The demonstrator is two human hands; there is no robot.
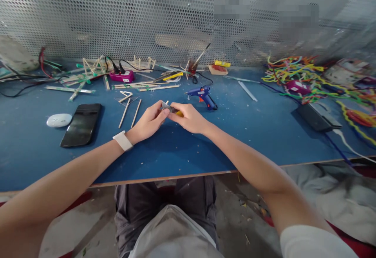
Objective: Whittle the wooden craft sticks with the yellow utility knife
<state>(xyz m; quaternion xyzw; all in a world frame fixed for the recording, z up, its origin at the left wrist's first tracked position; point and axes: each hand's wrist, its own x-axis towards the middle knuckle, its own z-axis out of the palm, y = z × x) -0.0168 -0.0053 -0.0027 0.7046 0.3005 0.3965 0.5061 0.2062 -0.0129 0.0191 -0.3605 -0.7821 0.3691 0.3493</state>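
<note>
My left hand (pixel 149 120), closed, wears a white wrist band and pinches a thin wooden stick; only the stick's pale tip (pixel 167 102) shows. Fingertips meet my right hand (pixel 190 117), which is wrapped round a small yellow-handled tool (pixel 179 113) with a dark metal head. Fingers hide most of the tool, so its exact kind is unclear. Just beyond my right hand lies a blue glue gun (pixel 202 95) on its side, nozzle to the left. Two loose wooden sticks (pixel 136 113) and a small glued triangle of sticks (pixel 125 94) lie left of my hands.
A phone (pixel 82 124) and white mouse (pixel 59 120) lie at left. Behind are a purple power strip (pixel 122 76), a yellow cutter (pixel 173 76) and a brush cup (pixel 192 66). Colourful cords (pixel 293 71) and a black box (pixel 317 117) are at right. Perforated metal (pixel 132 19) borders the blue table (pixel 164 160).
</note>
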